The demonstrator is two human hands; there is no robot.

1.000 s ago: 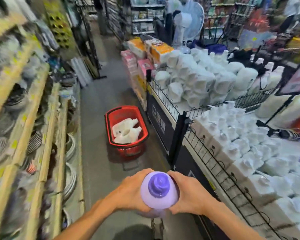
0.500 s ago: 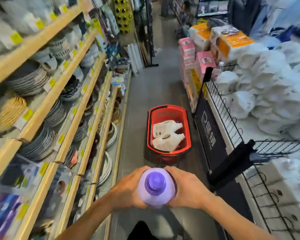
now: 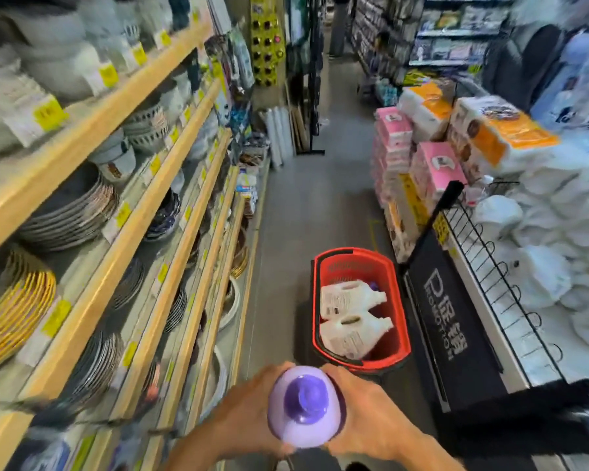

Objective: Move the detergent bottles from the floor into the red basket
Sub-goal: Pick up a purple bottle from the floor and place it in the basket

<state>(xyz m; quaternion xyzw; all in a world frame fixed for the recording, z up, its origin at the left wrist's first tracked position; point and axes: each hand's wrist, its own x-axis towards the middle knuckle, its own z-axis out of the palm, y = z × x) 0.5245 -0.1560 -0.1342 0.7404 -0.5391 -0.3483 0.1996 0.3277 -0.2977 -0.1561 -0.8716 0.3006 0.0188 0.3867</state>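
Observation:
A lilac detergent bottle (image 3: 305,407) with a purple cap is held upright low in the view, seen from above. My left hand (image 3: 249,411) grips its left side and my right hand (image 3: 368,414) grips its right side. Just beyond it on the aisle floor stands the red basket (image 3: 400,321). Two white detergent bottles lie on their sides inside it: one at the far end (image 3: 349,297) and one nearer me (image 3: 352,333). The held bottle's lower body is hidden by my hands.
Wooden shelves (image 3: 143,212) stacked with plates and bowls run along the left. On the right is a black wire-fenced display (image 3: 456,300) of white goods, with pink and orange packs (image 3: 432,158) beyond. The grey floor aisle (image 3: 306,205) runs between them.
The view has swung left and forward, so the basket now sits closer and right of centre. Both hands keep the lilac bottle between them.

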